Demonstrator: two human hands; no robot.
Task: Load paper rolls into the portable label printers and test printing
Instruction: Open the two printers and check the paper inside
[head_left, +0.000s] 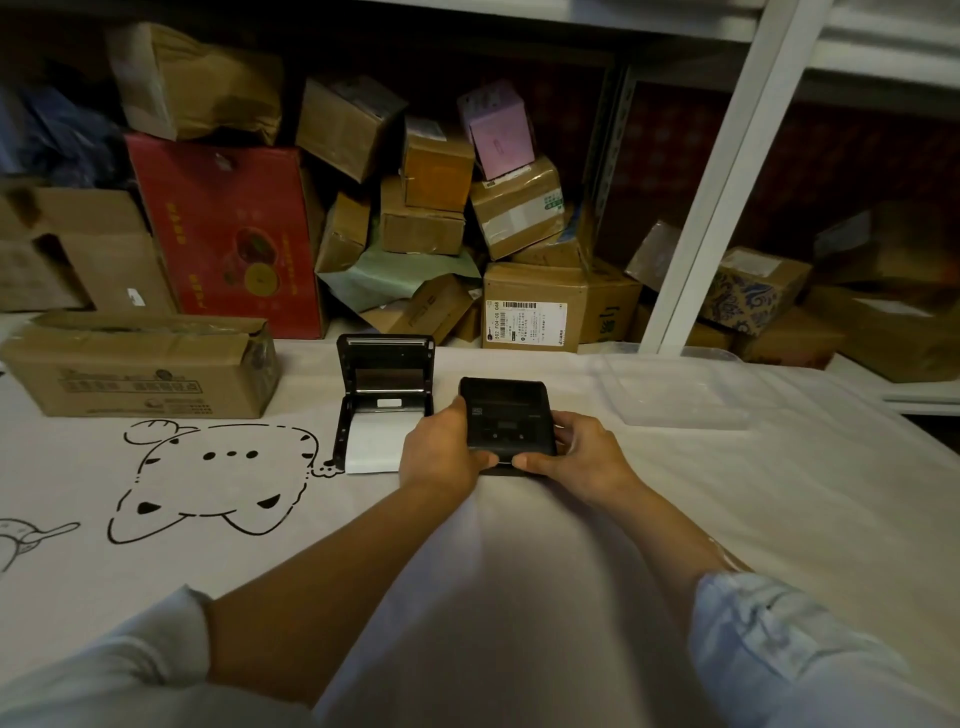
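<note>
Both hands hold a closed black label printer that lies flat on the white cloth-covered table, a little right of centre. The left hand grasps the printer's left edge, fingers curled along its side and thumb laid across the near edge. The right hand grasps the right near corner, thumb pressing on the near edge so that the two thumb tips almost meet, the other fingers wrapped round the right side. The printer's lid is down, and a small display panel shows on its top face.

Just left of it, touching or nearly touching the left hand, stands a second black label printer with its lid raised upright at the far side. White paper fills its open bay and runs out over the near edge onto the table.

Farther left a long cardboard box lies on the table with its top flaps loose. A black line drawing of a cat is printed on the cloth near the open printer. To the right of the hands, farther back, lies a clear plastic lid or tray. Behind the table, a heap of cardboard parcels and a red carton sit under a white metal shelf frame. Pale blue sleeves are pushed up both forearms.
</note>
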